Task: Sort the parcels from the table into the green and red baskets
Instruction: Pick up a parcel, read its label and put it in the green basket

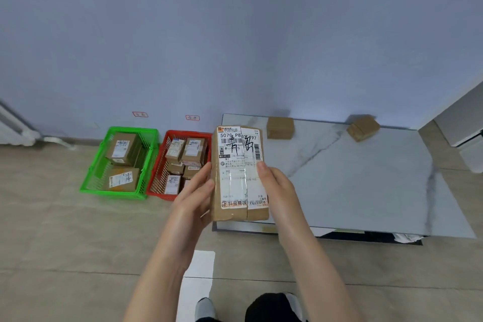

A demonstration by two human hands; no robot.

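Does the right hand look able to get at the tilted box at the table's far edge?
Probably not yet: the right hand, with the left hand, holds the labelled parcel. No object lies on the table between it and the tilted box, so only its load hinders it.

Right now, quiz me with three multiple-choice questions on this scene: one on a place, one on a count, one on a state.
1. Where is the green basket?
A. on a shelf
B. on the floor, left of the red basket
C. on a chair
2. How many loose parcels lie on the table?
A. none
B. two
C. five
3. The labelled parcel is:
A. held by the left hand and right hand
B. lying in a basket
C. flat on the table
Answers: 1 B, it stands on the floor beside the red one; 2 B, two brown boxes at the far edge; 3 A, both hands grip its sides.
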